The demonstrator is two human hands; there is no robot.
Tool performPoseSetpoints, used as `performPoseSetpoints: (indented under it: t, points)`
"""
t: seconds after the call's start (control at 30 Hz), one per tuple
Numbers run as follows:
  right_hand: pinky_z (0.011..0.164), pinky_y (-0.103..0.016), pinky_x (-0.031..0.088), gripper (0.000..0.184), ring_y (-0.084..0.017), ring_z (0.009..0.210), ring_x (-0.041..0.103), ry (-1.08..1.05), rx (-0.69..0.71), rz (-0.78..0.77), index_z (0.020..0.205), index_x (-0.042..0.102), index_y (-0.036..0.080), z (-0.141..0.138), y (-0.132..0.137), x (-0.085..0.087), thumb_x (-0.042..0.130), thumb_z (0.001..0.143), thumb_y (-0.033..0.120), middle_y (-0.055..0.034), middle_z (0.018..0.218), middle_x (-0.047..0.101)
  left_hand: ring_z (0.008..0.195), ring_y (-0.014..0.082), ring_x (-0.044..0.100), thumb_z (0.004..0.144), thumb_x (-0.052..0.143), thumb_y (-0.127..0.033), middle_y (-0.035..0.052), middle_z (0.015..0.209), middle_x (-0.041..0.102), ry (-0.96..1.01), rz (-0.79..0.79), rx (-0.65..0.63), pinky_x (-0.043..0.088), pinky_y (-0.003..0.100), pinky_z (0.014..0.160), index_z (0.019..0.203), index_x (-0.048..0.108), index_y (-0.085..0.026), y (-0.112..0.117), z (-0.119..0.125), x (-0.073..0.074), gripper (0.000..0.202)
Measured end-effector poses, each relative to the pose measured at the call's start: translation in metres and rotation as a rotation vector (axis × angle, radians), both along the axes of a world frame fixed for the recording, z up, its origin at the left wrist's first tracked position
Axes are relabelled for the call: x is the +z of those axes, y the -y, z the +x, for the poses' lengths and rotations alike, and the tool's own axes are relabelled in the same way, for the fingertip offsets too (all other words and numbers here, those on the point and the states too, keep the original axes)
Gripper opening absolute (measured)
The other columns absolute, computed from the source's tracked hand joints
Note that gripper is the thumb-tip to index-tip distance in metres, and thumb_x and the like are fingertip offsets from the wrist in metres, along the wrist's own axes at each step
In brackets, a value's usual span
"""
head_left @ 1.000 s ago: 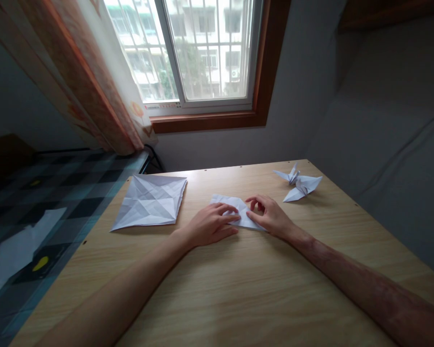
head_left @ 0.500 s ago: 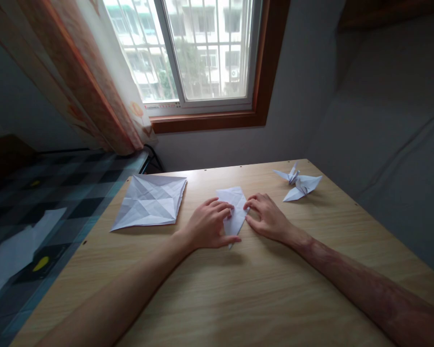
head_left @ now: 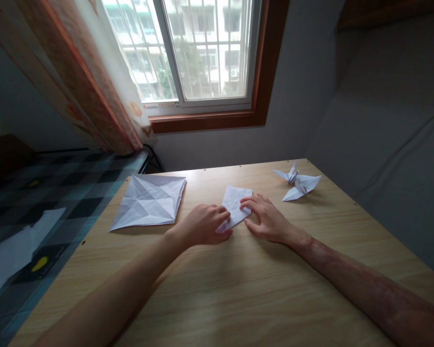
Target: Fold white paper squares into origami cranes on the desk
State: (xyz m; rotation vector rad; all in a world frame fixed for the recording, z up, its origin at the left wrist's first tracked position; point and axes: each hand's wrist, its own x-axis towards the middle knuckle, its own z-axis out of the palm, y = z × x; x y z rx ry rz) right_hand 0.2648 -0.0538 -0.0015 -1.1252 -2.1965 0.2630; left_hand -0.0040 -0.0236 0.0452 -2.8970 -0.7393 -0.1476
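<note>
My left hand (head_left: 202,225) reaches in from the lower left of the frame to just left of centre, palm down, wrist low, fingers bent and bunched over the left edge of the small folded white paper (head_left: 235,198); the thumb stretches along its near corner, which shows between thumb and fingers; whether they pinch it I cannot tell; my right hand (head_left: 268,219) comes from the lower right, also palm down, its fingers arched with the tips on the paper's right part, its thumb spread away from them at the near edge; my 2 hands stand apart, with the paper between them, flat on the wooden table (head_left: 217,289) at the centre of the frame; a larger creased white sheet (head_left: 150,200) lies left of centre; folded paper figures (head_left: 301,187) sit right of centre, near the table's far corner; at the upper centre-left, a row of small reddish marks (head_left: 161,105) runs along the lower frame of the window (head_left: 213,53), too small to read.
</note>
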Motion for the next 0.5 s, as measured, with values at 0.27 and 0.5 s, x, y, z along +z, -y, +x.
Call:
performPoseSetpoints:
  t: [0.27, 0.5]
  points:
    - [0.126, -0.057, 0.038, 0.040, -0.034, 0.126, 0.067, 0.050, 0.004, 0.004, 0.130, 0.068, 0.027, -0.001, 0.001, 0.003, 0.073, 0.090, 0.023, -0.0102, 0.131, 0.076, 0.075, 0.0251, 0.075, 0.092, 0.064, -0.022, 0.0112, 0.096, 0.079, 0.009, -0.052, 0.040, 0.054, 0.032, 0.066, 0.105, 0.072, -0.019, -0.005, -0.006, 0.002, 0.016]
    - [0.124, -0.057, 0.041, 0.044, -0.034, 0.126, 0.068, -0.026, 0.023, 0.016, 0.135, 0.068, 0.028, 0.001, 0.000, 0.001, 0.075, 0.092, 0.025, -0.0090, 0.134, 0.076, 0.067, 0.0174, 0.067, 0.108, 0.052, -0.028, 0.0062, 0.084, 0.076, 0.204, -0.194, 0.152, 0.042, 0.026, 0.062, 0.096, 0.074, -0.020, -0.015, -0.010, 0.000, 0.027]
